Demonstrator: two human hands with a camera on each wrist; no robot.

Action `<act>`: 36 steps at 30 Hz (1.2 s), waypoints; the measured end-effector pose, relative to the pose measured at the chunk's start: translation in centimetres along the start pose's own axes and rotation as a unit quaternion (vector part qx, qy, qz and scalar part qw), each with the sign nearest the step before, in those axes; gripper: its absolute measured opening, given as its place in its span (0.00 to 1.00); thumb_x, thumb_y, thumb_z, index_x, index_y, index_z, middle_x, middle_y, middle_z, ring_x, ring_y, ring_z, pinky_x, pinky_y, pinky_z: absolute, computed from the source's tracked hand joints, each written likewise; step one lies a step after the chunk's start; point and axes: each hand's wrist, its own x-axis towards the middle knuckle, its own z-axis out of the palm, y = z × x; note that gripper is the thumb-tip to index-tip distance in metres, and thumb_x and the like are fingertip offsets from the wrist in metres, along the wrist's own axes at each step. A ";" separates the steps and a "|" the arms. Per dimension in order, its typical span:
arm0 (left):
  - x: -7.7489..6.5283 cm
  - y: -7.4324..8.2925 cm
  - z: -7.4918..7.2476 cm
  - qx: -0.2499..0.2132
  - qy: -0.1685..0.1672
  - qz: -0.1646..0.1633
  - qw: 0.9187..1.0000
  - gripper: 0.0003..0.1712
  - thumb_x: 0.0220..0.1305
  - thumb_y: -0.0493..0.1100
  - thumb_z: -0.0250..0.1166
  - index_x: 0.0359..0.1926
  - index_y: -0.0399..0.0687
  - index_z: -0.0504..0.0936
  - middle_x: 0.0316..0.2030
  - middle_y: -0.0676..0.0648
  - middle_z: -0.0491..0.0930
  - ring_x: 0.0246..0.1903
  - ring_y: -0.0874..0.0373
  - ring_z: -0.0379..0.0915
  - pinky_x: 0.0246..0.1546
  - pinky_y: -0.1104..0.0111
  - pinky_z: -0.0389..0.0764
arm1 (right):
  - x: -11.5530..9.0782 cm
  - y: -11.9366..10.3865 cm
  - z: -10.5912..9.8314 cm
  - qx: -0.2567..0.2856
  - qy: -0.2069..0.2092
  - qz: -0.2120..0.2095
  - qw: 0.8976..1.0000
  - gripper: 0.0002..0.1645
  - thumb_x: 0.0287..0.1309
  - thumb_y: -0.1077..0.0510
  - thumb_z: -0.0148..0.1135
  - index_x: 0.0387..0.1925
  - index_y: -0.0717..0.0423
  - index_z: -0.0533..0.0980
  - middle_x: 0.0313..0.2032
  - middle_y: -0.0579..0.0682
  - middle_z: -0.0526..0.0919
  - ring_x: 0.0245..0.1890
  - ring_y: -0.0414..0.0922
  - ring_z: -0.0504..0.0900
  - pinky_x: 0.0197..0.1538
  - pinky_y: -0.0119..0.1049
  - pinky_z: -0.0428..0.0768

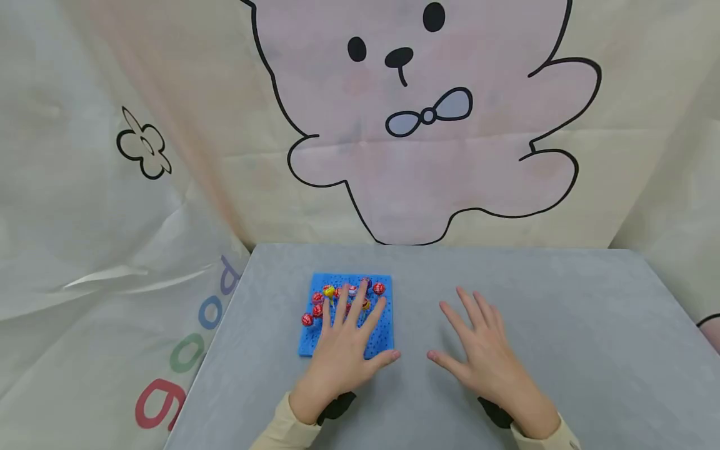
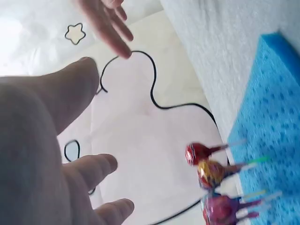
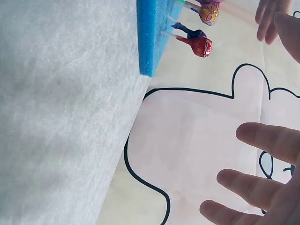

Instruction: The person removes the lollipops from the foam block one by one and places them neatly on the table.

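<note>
Left hand [image 1: 343,351] and right hand [image 1: 486,359] spread, holding nothing; the left hovers over the blue foam block [image 1: 385,331] at the table's [image 1: 590,325] ten o'clock. Its wrapped lollipops [image 1: 379,288] look light, hard, perhaps slippery: best pinched by their sticks [image 2: 257,160].

foam block [image 1: 384,328] on table [image 1: 590,325] — left of right hand [image 1: 484,359] | lollipops [image 1: 379,288] in block | backdrop [image 1: 405,187] — behind table

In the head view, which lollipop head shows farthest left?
The lowest red lollipop, by the left edge of the blue foam block; all other visible heads are farther right.
</note>
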 end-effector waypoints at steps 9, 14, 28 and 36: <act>-1.9 -4.9 -1.0 -0.085 0.100 -0.062 0.989 0.50 0.69 0.64 0.66 0.82 0.46 0.58 0.82 0.39 0.53 0.81 0.36 0.46 0.75 0.31 0.48 | 0.2 -0.3 0.5 0.011 -0.012 -0.018 1.000 0.51 0.48 0.41 0.82 0.70 0.59 0.74 0.75 0.67 0.64 0.70 0.72 0.63 0.66 0.73 0.62; -3.1 -7.9 0.1 -0.133 0.103 -0.094 0.981 0.53 0.70 0.61 0.67 0.83 0.43 0.53 0.81 0.36 0.53 0.79 0.35 0.48 0.74 0.33 0.56 | 0.2 -0.4 0.7 0.015 -0.006 -0.027 1.000 0.52 0.47 0.42 0.83 0.70 0.61 0.74 0.74 0.67 0.65 0.69 0.72 0.65 0.65 0.74 0.62; -4.8 -12.6 3.1 -0.215 -0.028 -0.167 0.962 0.53 0.70 0.66 0.63 0.82 0.40 0.55 0.82 0.37 0.49 0.82 0.33 0.37 0.77 0.32 0.41 | 0.2 -0.6 1.1 0.021 -0.029 -0.007 0.999 0.52 0.51 0.40 0.81 0.71 0.59 0.73 0.73 0.64 0.69 0.68 0.65 0.69 0.67 0.70 0.66; -5.0 -13.1 4.5 -0.196 -0.054 -0.144 0.968 0.47 0.72 0.63 0.63 0.78 0.37 0.64 0.82 0.36 0.49 0.81 0.29 0.35 0.73 0.25 0.34 | 0.2 -1.2 1.5 0.051 -0.041 0.028 0.997 0.47 0.56 0.42 0.78 0.71 0.59 0.73 0.69 0.60 0.76 0.64 0.61 0.76 0.62 0.63 0.78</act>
